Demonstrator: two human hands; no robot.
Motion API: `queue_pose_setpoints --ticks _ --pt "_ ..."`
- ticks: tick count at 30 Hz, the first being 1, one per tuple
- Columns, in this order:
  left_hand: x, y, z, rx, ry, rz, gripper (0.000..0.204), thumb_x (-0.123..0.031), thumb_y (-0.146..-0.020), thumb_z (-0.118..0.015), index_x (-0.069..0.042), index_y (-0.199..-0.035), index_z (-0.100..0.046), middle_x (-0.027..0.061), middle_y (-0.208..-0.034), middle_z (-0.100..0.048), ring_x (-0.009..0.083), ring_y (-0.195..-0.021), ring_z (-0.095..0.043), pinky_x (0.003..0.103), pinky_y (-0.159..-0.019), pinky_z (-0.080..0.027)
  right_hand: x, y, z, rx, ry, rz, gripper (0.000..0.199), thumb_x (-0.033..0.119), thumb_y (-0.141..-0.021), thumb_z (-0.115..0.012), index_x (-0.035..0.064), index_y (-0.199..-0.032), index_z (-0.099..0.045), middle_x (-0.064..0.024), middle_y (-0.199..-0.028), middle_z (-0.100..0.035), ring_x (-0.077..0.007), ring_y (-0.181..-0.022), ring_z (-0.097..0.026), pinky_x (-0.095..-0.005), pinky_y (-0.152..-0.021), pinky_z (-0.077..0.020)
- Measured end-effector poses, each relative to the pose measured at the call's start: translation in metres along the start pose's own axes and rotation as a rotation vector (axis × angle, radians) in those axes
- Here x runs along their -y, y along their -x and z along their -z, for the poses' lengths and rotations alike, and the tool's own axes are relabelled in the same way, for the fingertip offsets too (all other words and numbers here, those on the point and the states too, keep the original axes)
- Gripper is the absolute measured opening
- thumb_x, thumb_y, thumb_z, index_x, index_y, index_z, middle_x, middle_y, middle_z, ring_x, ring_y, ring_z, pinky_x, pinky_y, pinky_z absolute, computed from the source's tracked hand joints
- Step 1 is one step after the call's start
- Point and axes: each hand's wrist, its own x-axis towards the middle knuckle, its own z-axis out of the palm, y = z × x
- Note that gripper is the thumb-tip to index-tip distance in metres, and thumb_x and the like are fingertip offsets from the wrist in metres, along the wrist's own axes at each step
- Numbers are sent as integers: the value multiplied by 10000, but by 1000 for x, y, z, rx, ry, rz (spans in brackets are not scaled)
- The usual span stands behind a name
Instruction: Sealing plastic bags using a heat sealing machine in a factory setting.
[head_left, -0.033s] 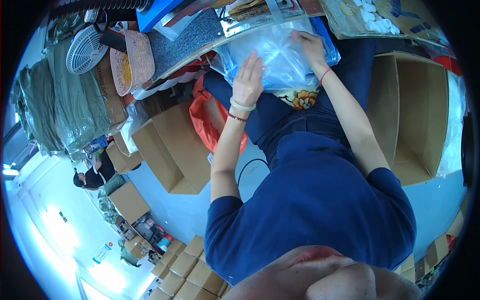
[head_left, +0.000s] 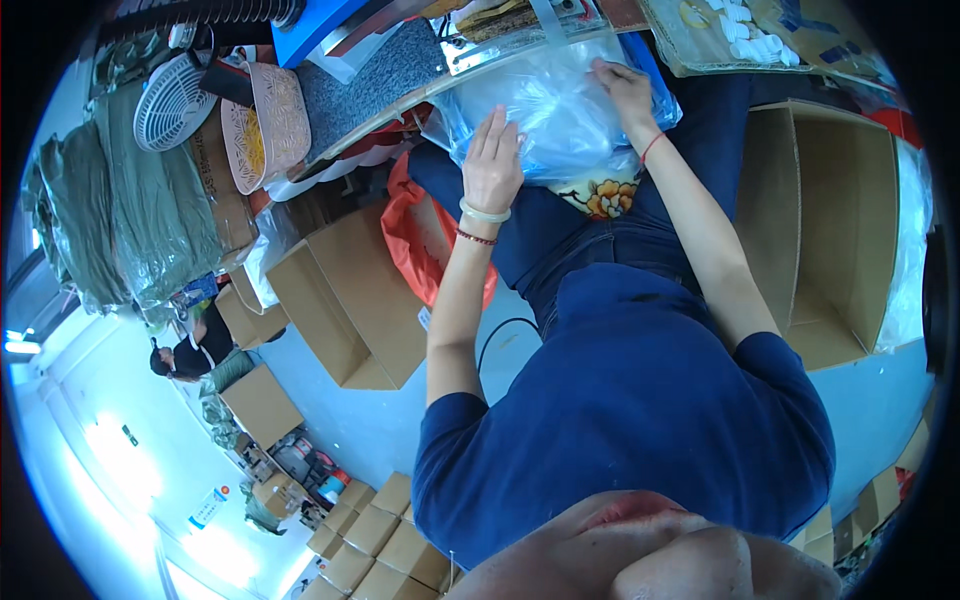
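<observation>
A pile of clear plastic bags (head_left: 560,120) lies across my lap, up against the edge of the worktable. My left hand (head_left: 492,165) rests at the left side of this plastic, its fingers stretched out and nothing seen in them. On the right side of the pile, my right hand (head_left: 628,95) lies on the film with its fingers extended and slightly bent. Blue plastic (head_left: 662,100) shows along the pile's right edge. Beneath it, a flower-patterned cloth (head_left: 605,198) peeks out over my thighs.
Open cardboard boxes stand on both sides: one box (head_left: 350,300) at left, another box (head_left: 840,230) at right. Beside my left leg hangs a red bag (head_left: 415,235). The table holds a woven basket (head_left: 285,120) and a grey mat (head_left: 375,95). A person (head_left: 195,350) is far left.
Both hands have shifted only a little: the left fingers moved slightly left and down, the right fingers slightly right. The plastic pile has stayed in place.
</observation>
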Motion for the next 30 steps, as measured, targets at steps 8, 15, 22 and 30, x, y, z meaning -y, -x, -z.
queue_pose_setpoints --ticks 8,15,22,30 --pt "-17 -35 -3 -30 1189 616 199 -106 -964 -520 23 -1013 -664 102 -1150 -682 162 -1204 -543 276 -954 -444 35 48 7 -71 29 482 218 210 -912 -669 42 -1039 -727 -72 -958 -732 -148 -850 -673 -252 -772 -508" --pt "-27 -47 -28 10 665 277 221 72 -699 -641 -14 -898 -685 135 -774 -599 310 -724 -604 380 -654 -505 89 94 23 113 357 996 192 128 -818 -729 61 -996 -704 -75 -1018 -675 -232 -930 -633 -333 -822 -515" --pt "-16 -30 -17 185 531 -10 247 0 -752 -701 -104 -970 -755 86 -723 -612 243 -667 -590 332 -655 -476 71 64 20 392 227 391 252 222 -894 -672 70 -1094 -689 -77 -964 -690 -232 -881 -633 -308 -773 -509" --pt "-13 -16 -21 13 1639 979 134 16 -851 -687 50 -981 -691 114 -967 -695 203 -891 -665 319 -830 -530 52 92 15 167 287 936 147 51 -870 -655 38 -1012 -686 -68 -914 -675 -247 -841 -623 -328 -733 -520"
